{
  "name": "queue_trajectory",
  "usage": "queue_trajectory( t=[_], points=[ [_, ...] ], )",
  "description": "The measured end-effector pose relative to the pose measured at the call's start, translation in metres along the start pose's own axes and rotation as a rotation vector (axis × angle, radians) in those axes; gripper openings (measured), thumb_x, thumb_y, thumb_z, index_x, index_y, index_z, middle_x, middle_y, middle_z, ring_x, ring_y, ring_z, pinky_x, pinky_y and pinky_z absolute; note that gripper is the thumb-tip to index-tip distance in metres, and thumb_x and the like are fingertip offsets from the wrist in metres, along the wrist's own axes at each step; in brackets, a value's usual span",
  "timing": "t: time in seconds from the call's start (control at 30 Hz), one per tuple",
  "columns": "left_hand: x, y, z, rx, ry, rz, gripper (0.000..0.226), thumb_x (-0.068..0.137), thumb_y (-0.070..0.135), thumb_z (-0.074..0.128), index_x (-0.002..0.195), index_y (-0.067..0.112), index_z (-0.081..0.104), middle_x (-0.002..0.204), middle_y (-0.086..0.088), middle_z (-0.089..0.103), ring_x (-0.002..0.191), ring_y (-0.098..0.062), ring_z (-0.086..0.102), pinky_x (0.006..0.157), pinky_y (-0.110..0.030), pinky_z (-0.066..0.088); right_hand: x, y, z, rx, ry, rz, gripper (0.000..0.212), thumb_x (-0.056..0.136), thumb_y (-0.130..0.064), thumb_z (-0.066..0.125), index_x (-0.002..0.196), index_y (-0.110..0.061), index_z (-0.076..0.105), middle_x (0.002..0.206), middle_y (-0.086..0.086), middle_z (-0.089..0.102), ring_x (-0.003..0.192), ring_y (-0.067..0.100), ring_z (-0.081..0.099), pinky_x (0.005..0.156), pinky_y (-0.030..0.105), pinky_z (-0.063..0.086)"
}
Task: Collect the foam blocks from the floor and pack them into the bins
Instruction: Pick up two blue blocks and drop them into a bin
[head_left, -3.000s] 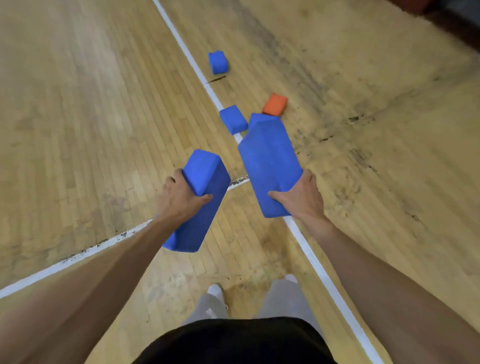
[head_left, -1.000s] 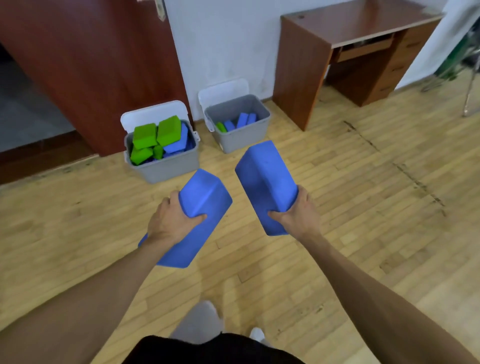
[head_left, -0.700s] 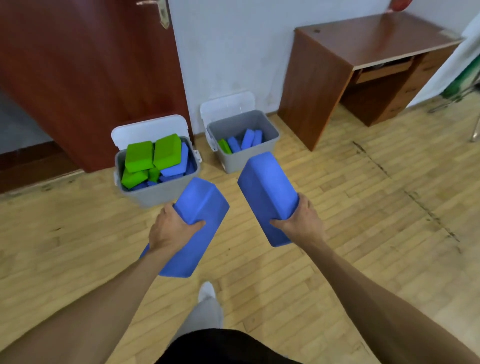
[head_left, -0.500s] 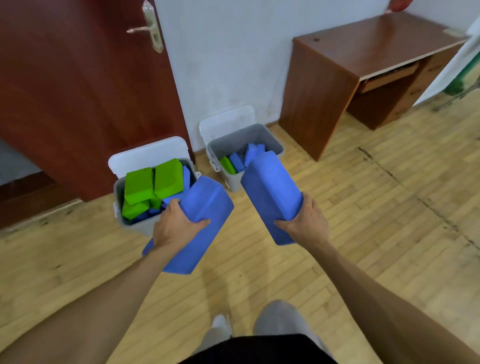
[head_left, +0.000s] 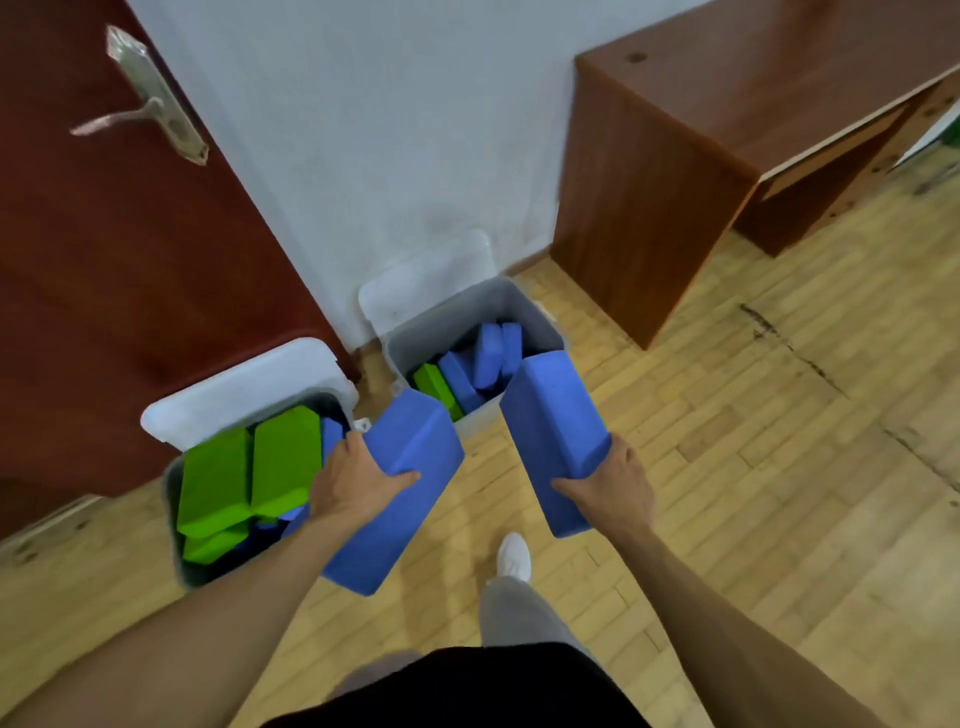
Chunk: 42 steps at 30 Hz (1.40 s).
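head view: closer than before. left hand (head_left: 358, 483) grips blue block (head_left: 402, 504) at fuller bin (head_left: 172, 525), right hand (head_left: 613, 488) grips second block (head_left: 550, 431) at emptier bin (head_left: 447, 327); drop next.

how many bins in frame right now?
2. Left bin sits by the door, topped with green blocks. Right bin sits against the wall near the desk, mostly blue blocks inside. No sign of a hidden third.
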<state>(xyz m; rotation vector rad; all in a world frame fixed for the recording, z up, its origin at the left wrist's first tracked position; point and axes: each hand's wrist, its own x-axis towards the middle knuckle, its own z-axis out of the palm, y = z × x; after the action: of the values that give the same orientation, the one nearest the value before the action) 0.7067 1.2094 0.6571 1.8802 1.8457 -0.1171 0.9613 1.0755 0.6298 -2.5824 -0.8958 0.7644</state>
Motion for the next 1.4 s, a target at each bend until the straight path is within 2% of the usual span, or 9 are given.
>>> queue_trajectory(
  t=[0.2, 0.37, 0.57, 0.7, 0.87, 0.97, 1.13, 1.23, 1.4],
  points=[
    [0.109, 0.066, -0.028, -0.051, -0.027, -0.075, 0.088, 0.068, 0.063, 0.071, 0.130, 0.010, 0.037, 0.128, -0.007, 0.037, 0.111, -0.030, 0.052, 0.079, -0.041, 0.047, 0.117, -0.067, -0.030, -0.027, -0.013, -0.045, 0.097, 0.064, -0.050, 0.076, 0.140, -0.013, 0.029, 0.132, 0.005, 0.046, 0.119, 0.026, 0.048, 0.091, 0.041, 0.046],
    [0.206, 0.100, -0.035, -0.094, -0.086, -0.090, 0.090, 0.067, 0.062, 0.073, 0.132, 0.011, 0.035, 0.131, -0.008, 0.038, 0.115, -0.032, 0.050, 0.084, -0.042, 0.047, 0.198, -0.115, -0.029, 0.018, -0.031, -0.014, 0.100, 0.065, -0.048, 0.076, 0.142, -0.016, 0.022, 0.131, 0.008, 0.044, 0.117, 0.030, 0.049, 0.091, 0.045, 0.048],
    [0.337, 0.136, 0.000, -0.251, -0.197, -0.169, 0.088, 0.072, 0.055, 0.074, 0.136, 0.008, 0.036, 0.137, -0.013, 0.040, 0.119, -0.035, 0.048, 0.084, -0.039, 0.042, 0.304, -0.150, 0.010, -0.019, -0.086, 0.084, 0.100, 0.064, -0.041, 0.078, 0.143, -0.014, 0.022, 0.134, 0.007, 0.035, 0.122, 0.032, 0.044, 0.092, 0.046, 0.045],
    [0.429, 0.142, 0.044, -0.259, -0.301, -0.221, 0.091, 0.074, 0.062, 0.068, 0.142, 0.016, 0.028, 0.141, -0.015, 0.033, 0.120, -0.038, 0.046, 0.095, -0.046, 0.044, 0.375, -0.161, 0.047, 0.024, -0.038, 0.154, 0.097, 0.063, -0.036, 0.080, 0.139, -0.014, 0.024, 0.132, 0.009, 0.035, 0.122, 0.035, 0.043, 0.094, 0.050, 0.043],
    [0.515, 0.132, 0.114, -0.237, -0.352, -0.311, 0.095, 0.071, 0.069, 0.064, 0.144, 0.021, 0.026, 0.140, -0.014, 0.034, 0.118, -0.039, 0.047, 0.095, -0.049, 0.045, 0.461, -0.156, 0.113, -0.016, -0.118, 0.156, 0.091, 0.064, -0.038, 0.081, 0.136, -0.018, 0.028, 0.133, 0.007, 0.035, 0.121, 0.033, 0.044, 0.094, 0.049, 0.044],
    [0.567, 0.115, 0.172, -0.351, -0.347, -0.400, 0.099, 0.066, 0.076, 0.061, 0.143, 0.021, 0.031, 0.141, -0.013, 0.035, 0.116, -0.040, 0.049, 0.095, -0.054, 0.045, 0.515, -0.141, 0.160, 0.078, -0.152, 0.155, 0.088, 0.066, -0.035, 0.082, 0.136, -0.018, 0.032, 0.136, 0.006, 0.034, 0.121, 0.029, 0.044, 0.093, 0.040, 0.043],
    [0.618, 0.095, 0.259, -0.600, -0.341, -0.478, 0.068, 0.084, 0.063, 0.057, 0.136, 0.020, 0.048, 0.132, -0.005, 0.055, 0.111, -0.031, 0.056, 0.091, -0.041, 0.046, 0.591, -0.099, 0.232, 0.420, -0.167, 0.317, 0.081, 0.068, -0.045, 0.081, 0.133, -0.020, 0.041, 0.131, 0.001, 0.049, 0.113, 0.022, 0.053, 0.091, 0.038, 0.047],
    [0.627, 0.089, 0.300, -0.660, -0.381, -0.487, 0.059, 0.089, 0.061, 0.050, 0.136, 0.025, 0.049, 0.130, -0.004, 0.057, 0.113, -0.030, 0.057, 0.091, -0.040, 0.045, 0.620, -0.084, 0.269, 0.466, -0.192, 0.384, 0.075, 0.079, -0.049, 0.071, 0.140, -0.018, 0.041, 0.132, 0.000, 0.053, 0.112, 0.020, 0.055, 0.087, 0.034, 0.046],
    [0.628, 0.082, 0.329, -0.579, -0.225, -0.589, 0.055, 0.098, 0.051, 0.038, 0.140, 0.017, 0.045, 0.138, -0.011, 0.050, 0.122, -0.034, 0.049, 0.100, -0.044, 0.039, 0.647, -0.060, 0.296, 0.335, -0.275, 0.364, 0.054, 0.091, -0.053, 0.053, 0.131, -0.017, 0.054, 0.121, 0.000, 0.061, 0.106, 0.024, 0.058, 0.091, 0.042, 0.049]
  ],
)
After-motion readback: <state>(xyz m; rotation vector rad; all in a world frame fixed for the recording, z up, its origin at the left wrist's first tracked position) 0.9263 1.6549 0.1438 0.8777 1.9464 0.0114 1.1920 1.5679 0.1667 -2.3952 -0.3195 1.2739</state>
